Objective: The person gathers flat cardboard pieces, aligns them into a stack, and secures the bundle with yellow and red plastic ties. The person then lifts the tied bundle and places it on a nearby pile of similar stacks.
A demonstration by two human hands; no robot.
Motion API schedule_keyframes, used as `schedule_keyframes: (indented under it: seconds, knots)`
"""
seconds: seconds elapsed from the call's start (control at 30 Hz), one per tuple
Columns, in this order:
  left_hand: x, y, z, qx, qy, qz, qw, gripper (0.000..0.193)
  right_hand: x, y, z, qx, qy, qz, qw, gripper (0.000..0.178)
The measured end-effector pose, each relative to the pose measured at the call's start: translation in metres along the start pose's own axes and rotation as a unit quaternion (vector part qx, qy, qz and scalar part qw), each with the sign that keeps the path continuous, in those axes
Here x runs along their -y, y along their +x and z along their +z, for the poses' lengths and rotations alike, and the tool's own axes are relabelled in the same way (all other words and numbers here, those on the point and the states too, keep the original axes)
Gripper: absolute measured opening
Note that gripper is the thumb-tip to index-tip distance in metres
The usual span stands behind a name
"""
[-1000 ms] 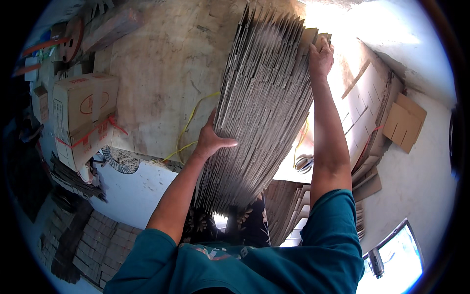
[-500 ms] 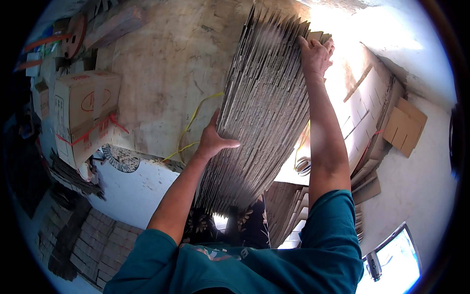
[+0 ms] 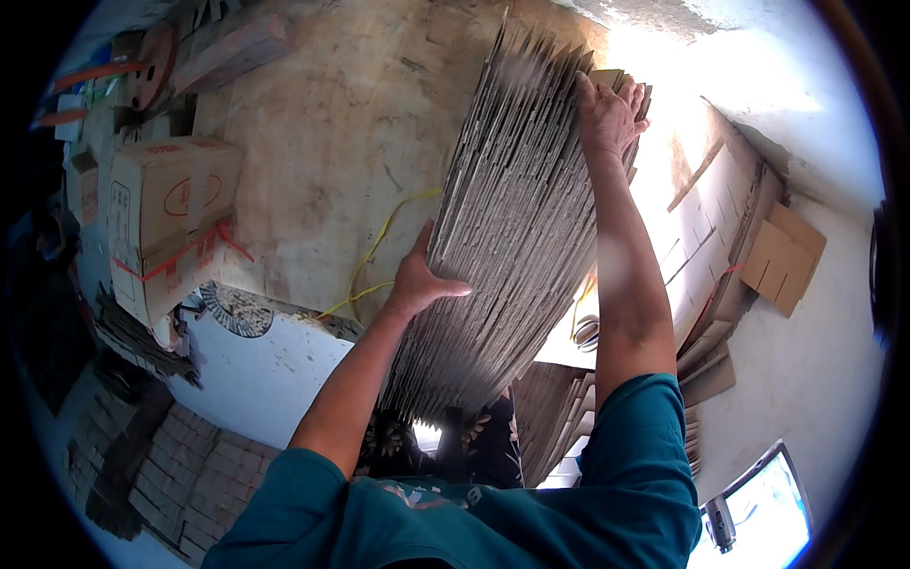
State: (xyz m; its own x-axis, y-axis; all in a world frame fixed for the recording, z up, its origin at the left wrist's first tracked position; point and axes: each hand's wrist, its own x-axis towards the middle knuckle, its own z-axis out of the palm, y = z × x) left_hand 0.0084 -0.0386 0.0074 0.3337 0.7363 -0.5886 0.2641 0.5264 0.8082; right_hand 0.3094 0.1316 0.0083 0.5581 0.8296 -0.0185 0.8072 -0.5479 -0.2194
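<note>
A long stack of grey-brown cardboard sheets stands on edge across the wooden table, its near end reaching close to my body. My left hand is closed on the stack's left side, with the thumb laid over the upper edges and the other fingers mostly hidden against the side. At the far right corner, my right hand curls its fingers over the last sheets, where a lighter brown piece shows. Yellow strap emerges from under the stack on the left. Scissors lie beside its right side, near my right forearm.
The worn wooden tabletop extends left of the stack. A taped carton with red string sits at the left, below a wooden beam. Slotted cardboard leans by the right wall. Bundled cardboard lies lower left.
Both hands keep their places on the stack. The right hand's fingers have shifted slightly over the far sheets, and the whole scene sits a little lower in the picture.
</note>
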Motion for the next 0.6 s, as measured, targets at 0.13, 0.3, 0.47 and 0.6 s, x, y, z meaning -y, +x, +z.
schedule_keyframes:
  seconds: [0.13,0.3,0.47,0.6]
  knots:
    - [0.001,0.000,0.000,-0.005,-0.004,0.006,1.000,0.115,0.006,-0.003,0.000,-0.001,-0.035,-0.015,0.999,0.049]
    - [0.000,0.000,0.000,0.000,0.001,0.003,1.000,0.117,0.001,0.003,0.015,-0.082,0.007,-0.040,0.996,0.032]
    - [0.004,0.001,0.000,-0.007,0.020,-0.008,1.000,0.118,0.001,0.009,0.019,-0.007,-0.023,-0.071,0.997,0.032]
    - [0.007,0.000,-0.001,-0.009,0.017,0.003,1.000,0.119,0.025,0.002,0.009,0.013,-0.001,-0.034,0.999,0.052]
